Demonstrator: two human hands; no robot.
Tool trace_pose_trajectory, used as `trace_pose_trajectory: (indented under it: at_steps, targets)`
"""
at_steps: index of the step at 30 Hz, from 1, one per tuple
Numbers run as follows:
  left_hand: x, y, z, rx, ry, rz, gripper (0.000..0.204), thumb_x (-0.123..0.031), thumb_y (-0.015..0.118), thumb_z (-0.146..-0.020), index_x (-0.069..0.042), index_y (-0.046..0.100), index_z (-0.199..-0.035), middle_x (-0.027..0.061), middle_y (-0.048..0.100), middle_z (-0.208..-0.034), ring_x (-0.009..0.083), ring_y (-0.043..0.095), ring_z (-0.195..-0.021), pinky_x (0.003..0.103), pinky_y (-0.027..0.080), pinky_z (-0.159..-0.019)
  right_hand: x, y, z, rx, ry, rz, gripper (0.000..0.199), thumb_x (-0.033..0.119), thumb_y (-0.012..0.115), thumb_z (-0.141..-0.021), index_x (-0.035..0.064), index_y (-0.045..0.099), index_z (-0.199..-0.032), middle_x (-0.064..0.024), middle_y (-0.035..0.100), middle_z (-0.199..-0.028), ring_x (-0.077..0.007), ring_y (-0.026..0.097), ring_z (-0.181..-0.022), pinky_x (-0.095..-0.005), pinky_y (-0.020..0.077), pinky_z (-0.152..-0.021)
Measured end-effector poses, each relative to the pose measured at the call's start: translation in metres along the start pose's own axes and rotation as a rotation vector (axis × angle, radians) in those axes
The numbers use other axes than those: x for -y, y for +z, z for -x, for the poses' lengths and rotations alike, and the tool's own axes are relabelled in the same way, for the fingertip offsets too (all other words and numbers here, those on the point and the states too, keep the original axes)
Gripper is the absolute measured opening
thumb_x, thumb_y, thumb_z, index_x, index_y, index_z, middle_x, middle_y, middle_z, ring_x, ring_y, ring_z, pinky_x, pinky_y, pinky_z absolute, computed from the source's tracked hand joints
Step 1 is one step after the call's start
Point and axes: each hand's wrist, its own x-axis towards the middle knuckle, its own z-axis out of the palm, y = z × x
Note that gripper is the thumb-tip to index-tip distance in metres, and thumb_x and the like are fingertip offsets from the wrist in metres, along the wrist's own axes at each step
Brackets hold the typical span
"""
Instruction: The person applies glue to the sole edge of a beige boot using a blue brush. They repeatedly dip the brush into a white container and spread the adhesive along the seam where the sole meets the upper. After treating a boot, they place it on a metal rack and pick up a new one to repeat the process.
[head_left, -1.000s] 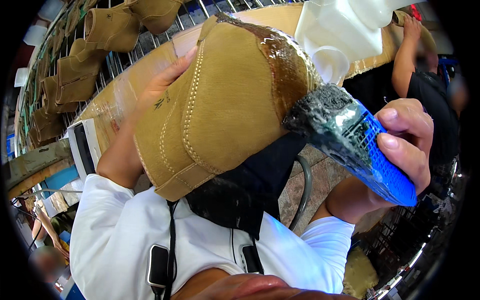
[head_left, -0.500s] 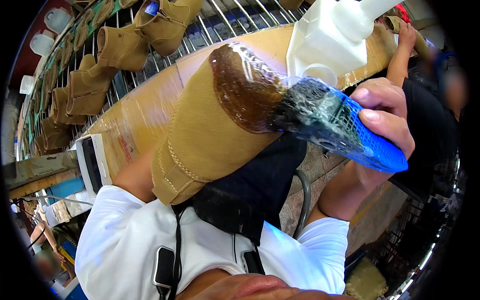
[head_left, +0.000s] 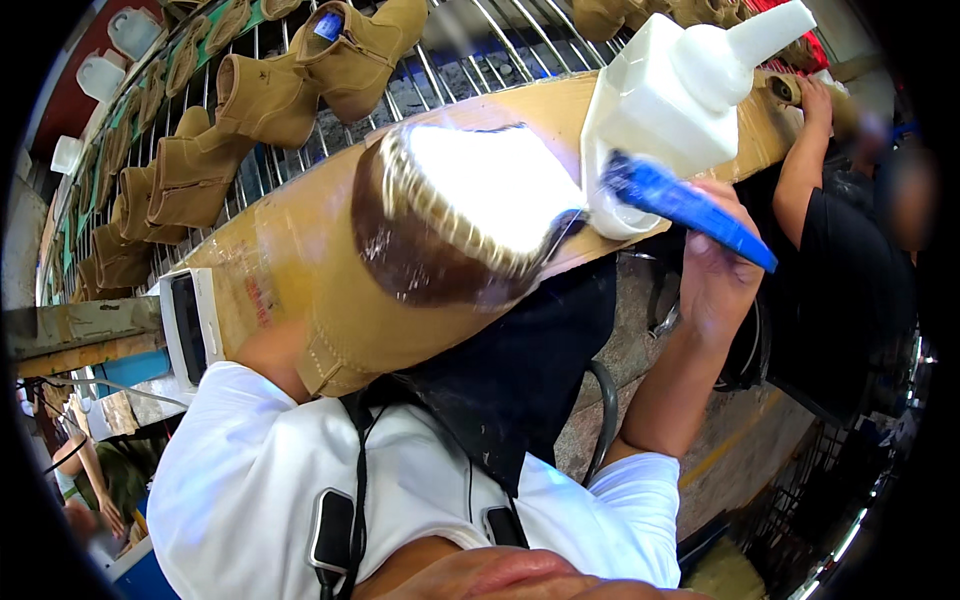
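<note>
**Tan boot held sole-up beside a blue-handled brush**

The right hand [head_left: 715,275] is gripping a blue-handled brush [head_left: 690,205], its head reaching the boot's bottom by a white plastic jug [head_left: 680,100]. The tan boot [head_left: 420,270] is tilting, its glossy bottom facing up; the left hand is hidden behind it, grip unclear. More tan boots [head_left: 260,100] are hanging on a wire rack [head_left: 480,60], 1 bearing a small blue tag [head_left: 329,25].
</note>
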Motion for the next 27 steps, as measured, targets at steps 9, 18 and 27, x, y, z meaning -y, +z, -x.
trace_pose_trajectory:
  at_steps: [9, 18, 27]
  targets:
    - [-0.152, 0.028, -0.063, -0.082, -0.082, -0.735, 0.047, -0.029, 0.059, -0.081, -0.001, 0.052, -0.118, 0.015, 0.061, -0.108, 0.0209, 0.062, -0.093, 0.036, 0.051, -0.082, -0.026, -0.073, 0.039, -0.538, 0.413, -0.459, 0.02, 0.016, 0.054, -0.088, -0.0027, 0.057, -0.095, -0.0123, 0.059, -0.09, -0.0199, 0.048, -0.074, -0.031, 0.0387, -0.069]
    - [-0.229, 0.118, -0.326, -0.125, -0.314, -2.331, 0.061, -0.038, 0.07, -0.072, 0.002, 0.055, -0.115, 0.0143, 0.064, -0.1, 0.0241, 0.062, -0.089, 0.036, 0.048, -0.08, -0.024, -0.077, 0.029, -0.528, 0.371, -0.366, 0.024, 0.016, 0.057, -0.084, -0.0036, 0.055, -0.098, -0.012, 0.059, -0.095, -0.0191, 0.054, -0.082, -0.0314, 0.0417, -0.071]
    - [-0.238, 0.128, -0.323, -0.414, 0.744, -2.525, 0.05, -0.027, 0.067, -0.076, 0.0, 0.054, -0.115, 0.0159, 0.063, -0.082, 0.02, 0.06, -0.075, 0.032, 0.048, -0.065, -0.029, -0.068, 0.027, -0.518, 0.393, -0.355, 0.028, 0.017, 0.059, -0.082, -0.0035, 0.055, -0.1, -0.0123, 0.059, -0.096, -0.0184, 0.055, -0.081, -0.0297, 0.0428, -0.071]
